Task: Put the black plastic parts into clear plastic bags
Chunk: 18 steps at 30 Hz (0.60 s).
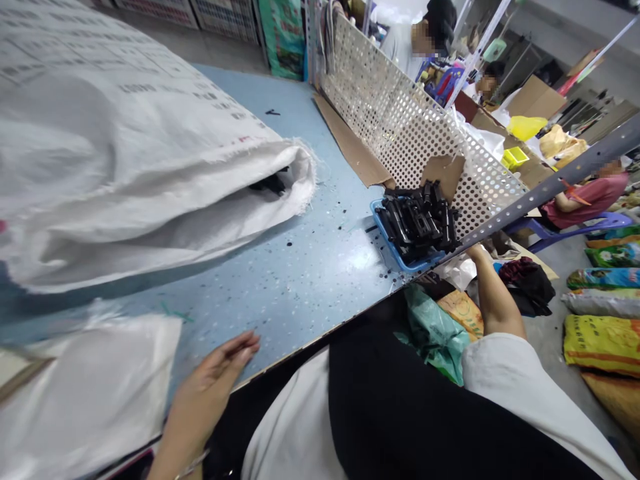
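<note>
My left hand [213, 380] lies flat and open on the near edge of the blue table [300, 267], fingers stretched out, holding nothing, next to a white sheet [90, 393]. My right arm reaches out to the right; my right hand [475, 252] is at the near edge of a blue tray [383, 233] heaped with black plastic parts [417, 220]. Its fingers are hidden behind a grey slotted metal bar [550, 190]. A big white woven sack [125, 167] lies on its side on the table, mouth open, with black parts [270, 183] showing inside.
A white perforated panel [400, 113] with cardboard pieces stands along the table's far side. Other people sit behind it and at the right. Coloured bags [603, 340] and sacks lie on the floor at the right. Small black bits are scattered on the table.
</note>
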Available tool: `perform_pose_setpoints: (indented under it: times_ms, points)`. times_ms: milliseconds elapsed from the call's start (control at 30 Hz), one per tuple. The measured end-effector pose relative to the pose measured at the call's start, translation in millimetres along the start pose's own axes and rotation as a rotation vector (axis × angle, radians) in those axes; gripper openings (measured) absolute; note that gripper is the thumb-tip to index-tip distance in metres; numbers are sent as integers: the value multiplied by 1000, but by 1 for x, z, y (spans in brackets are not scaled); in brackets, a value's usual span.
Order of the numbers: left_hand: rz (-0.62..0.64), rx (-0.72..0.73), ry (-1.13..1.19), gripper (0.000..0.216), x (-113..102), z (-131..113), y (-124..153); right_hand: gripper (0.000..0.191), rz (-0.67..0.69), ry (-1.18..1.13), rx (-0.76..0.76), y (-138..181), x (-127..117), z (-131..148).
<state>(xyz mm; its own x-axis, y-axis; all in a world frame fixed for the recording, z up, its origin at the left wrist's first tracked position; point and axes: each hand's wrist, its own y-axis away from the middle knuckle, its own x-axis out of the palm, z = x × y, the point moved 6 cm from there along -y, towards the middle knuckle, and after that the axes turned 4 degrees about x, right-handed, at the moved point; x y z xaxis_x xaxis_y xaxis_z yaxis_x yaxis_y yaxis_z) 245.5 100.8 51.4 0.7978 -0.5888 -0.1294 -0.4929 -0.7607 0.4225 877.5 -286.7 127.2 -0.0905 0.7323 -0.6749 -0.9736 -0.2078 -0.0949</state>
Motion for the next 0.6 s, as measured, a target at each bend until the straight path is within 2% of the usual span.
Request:
perform_pose_setpoints:
  times_ms: [167, 333, 600]
  points:
    - [5, 6, -2, 76, -2, 0, 1, 38, -13, -3, 26, 13, 2, -12]
    - [10, 17, -14, 71, -3, 2, 2, 28, -13, -26, 51, 13, -3, -18]
    - [21, 25, -51, 65, -3, 1, 2, 33, 0, -151, 119, 18, -7, -41]
